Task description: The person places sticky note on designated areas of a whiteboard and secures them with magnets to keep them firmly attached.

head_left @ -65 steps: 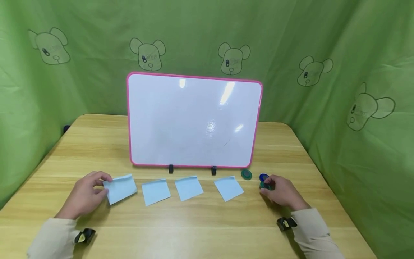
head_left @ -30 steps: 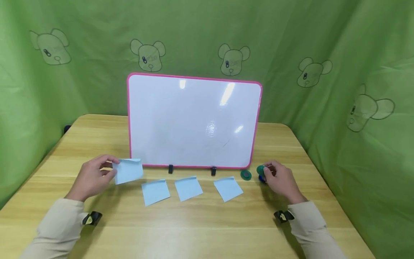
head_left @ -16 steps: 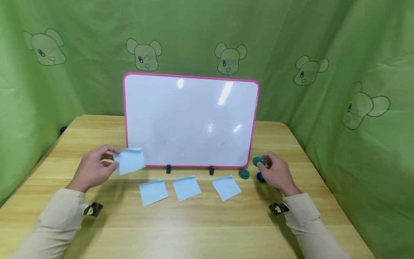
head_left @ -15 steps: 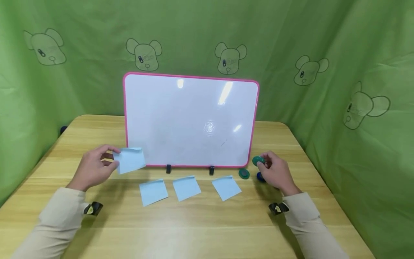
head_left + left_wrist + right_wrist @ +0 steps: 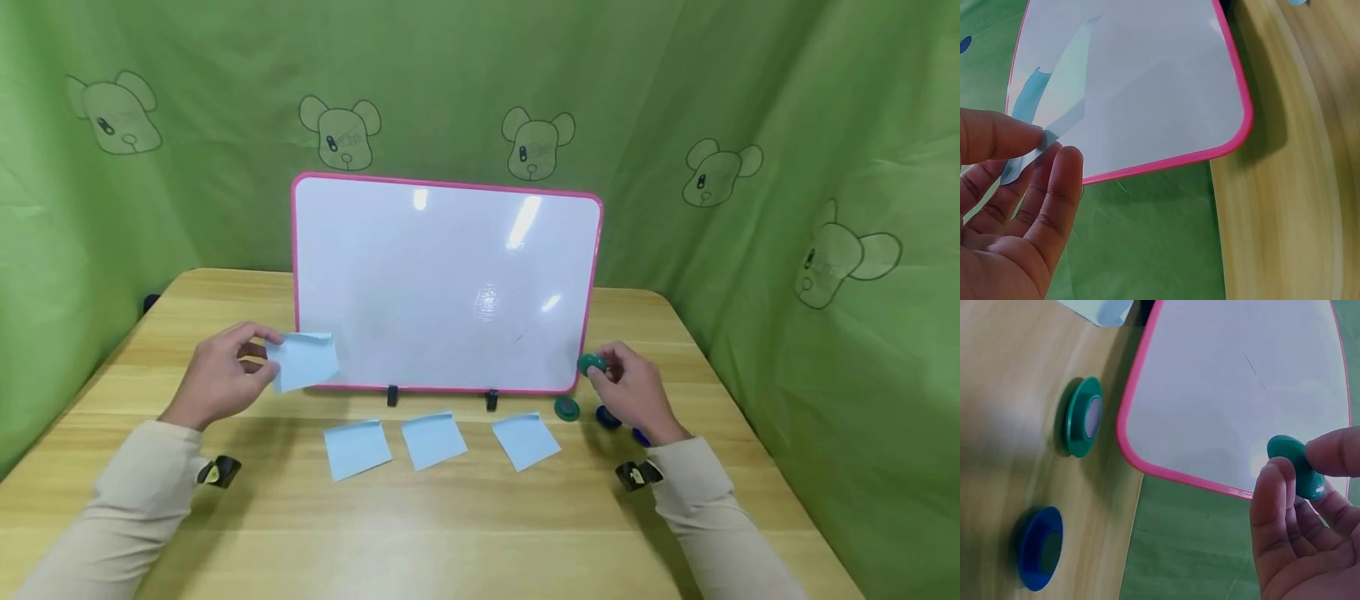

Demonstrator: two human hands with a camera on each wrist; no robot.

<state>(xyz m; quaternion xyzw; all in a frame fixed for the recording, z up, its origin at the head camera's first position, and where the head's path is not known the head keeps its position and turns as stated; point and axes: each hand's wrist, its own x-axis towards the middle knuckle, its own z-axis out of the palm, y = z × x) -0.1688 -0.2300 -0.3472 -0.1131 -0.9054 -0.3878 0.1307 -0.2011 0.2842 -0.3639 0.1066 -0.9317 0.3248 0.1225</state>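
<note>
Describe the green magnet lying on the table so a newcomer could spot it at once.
Find the pink-framed whiteboard on the wooden table. In the head view, just below its lower right corner, lies a round green magnet. The other magnets on the table are blue; the other green one is pinched in the right hand.

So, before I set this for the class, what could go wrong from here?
The left hand pinches its blue note at one side, so the free part might bend or crumple. The right hand pinches a green disc, which could slip and drop. The whiteboard stands on small black supports; pressed hard, it might tip.
</note>
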